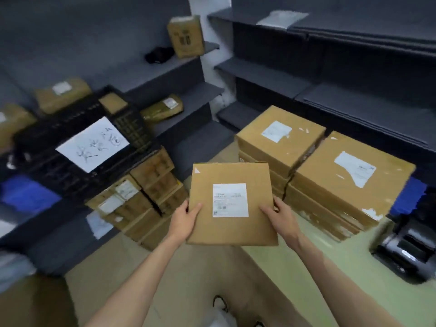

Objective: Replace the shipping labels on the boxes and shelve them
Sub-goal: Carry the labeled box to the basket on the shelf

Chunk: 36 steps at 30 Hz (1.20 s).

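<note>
The person holds a flat cardboard box (232,204) out in front at about waist height, above the floor and clear of everything around it. The left hand (185,217) grips its left edge and the right hand (280,217) its right edge; on each, the thumb lies on the top face and the fingers are curled under, clamped on the box. A clean, whole white shipping label (230,200) sits flat in the middle of the top face, with only a small white scrap near the far left corner, so this box looks relabelled and ready to shelve.

Much seems left to do. Just beyond the held box, two stacks of larger boxes stand on the floor; the top box of the near stack (283,138) and the top box of the right stack (354,171) carry torn, partly peeled labels and white paper scraps. A further pile of small cartons (141,197) stands to the left by a black crate (77,147). The dark shelves on the right (266,74) are nearly bare, and the left shelves (188,95) hold only a few parcels.
</note>
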{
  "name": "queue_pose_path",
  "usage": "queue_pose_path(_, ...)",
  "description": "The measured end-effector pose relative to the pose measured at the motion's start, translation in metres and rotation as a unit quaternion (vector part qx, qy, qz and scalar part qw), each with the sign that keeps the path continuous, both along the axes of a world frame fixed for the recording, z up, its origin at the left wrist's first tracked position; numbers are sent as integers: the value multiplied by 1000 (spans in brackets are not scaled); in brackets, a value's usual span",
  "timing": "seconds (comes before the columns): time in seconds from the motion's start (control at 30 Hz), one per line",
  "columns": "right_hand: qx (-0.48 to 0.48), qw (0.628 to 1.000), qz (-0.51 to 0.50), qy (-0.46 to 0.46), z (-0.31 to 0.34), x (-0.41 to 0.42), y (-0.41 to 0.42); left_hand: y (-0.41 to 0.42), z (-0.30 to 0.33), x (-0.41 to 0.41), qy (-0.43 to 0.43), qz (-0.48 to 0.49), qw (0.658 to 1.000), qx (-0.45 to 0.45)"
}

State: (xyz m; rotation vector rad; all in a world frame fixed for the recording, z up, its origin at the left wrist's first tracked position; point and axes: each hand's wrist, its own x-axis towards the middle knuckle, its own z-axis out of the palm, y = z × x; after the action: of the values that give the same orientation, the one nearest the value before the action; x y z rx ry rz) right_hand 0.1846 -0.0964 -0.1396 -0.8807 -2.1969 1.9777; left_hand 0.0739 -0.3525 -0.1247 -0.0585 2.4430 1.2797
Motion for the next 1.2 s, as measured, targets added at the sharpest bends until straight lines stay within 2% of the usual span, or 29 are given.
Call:
queue_pose_path(0.23,49,992,101,64,61,-102,-49,-66,55,-41,68,107,992,29)
queue_pose_path(0.43,111,976,157,99,111,-185,-104,-133,96,-94,116,146,981,59)
queue_pose_path(0.53,135,968,179,115,138,-228,-131,-165,126,-127,143,154,977,46)
queue_pose_path(0.83,99,956,218,169,210,-346,-212,-247,198,-237,189,164,966,64)
queue_pose_path(1.2,87,936,288,182,263,-477,-266,-302,215,-349,234,194,947,106)
